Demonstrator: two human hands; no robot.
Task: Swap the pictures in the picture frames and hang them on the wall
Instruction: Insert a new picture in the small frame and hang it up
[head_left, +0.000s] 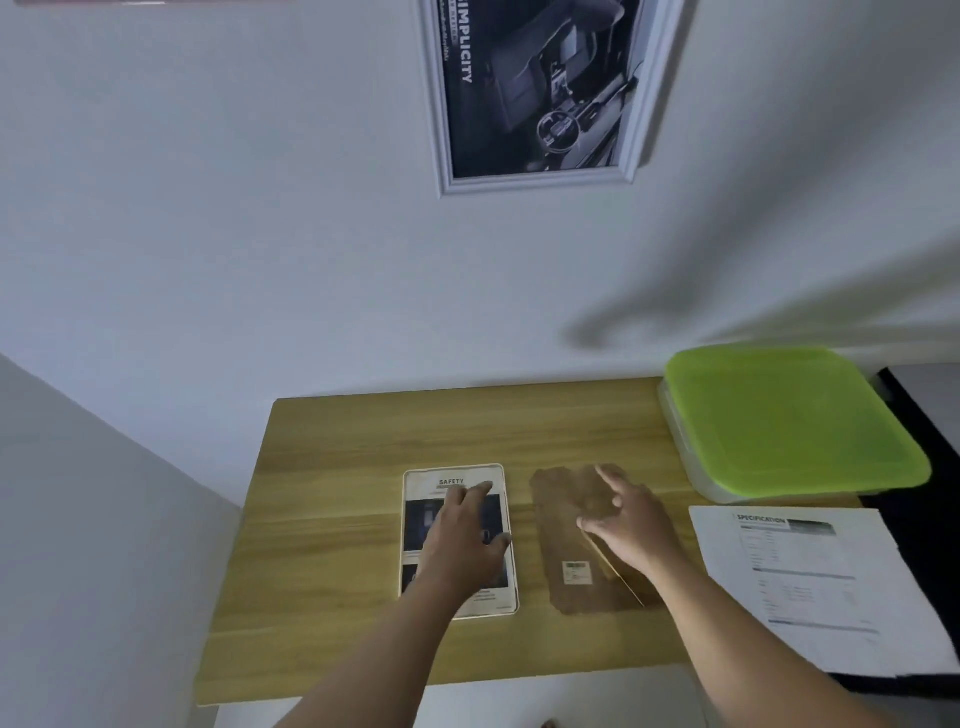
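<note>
Frame (431, 483) white-edged, SAFETY print showing; left hand (462, 530) seemingly flat atop.

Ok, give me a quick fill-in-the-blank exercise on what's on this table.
The picture under the left hand is headed ____.
The right hand rests on a ____ board.
The box has a ____ lid.
The sheet at right is headed ____.
Missing words: SAFETY, brown, green, SPECIFICATION.
</note>
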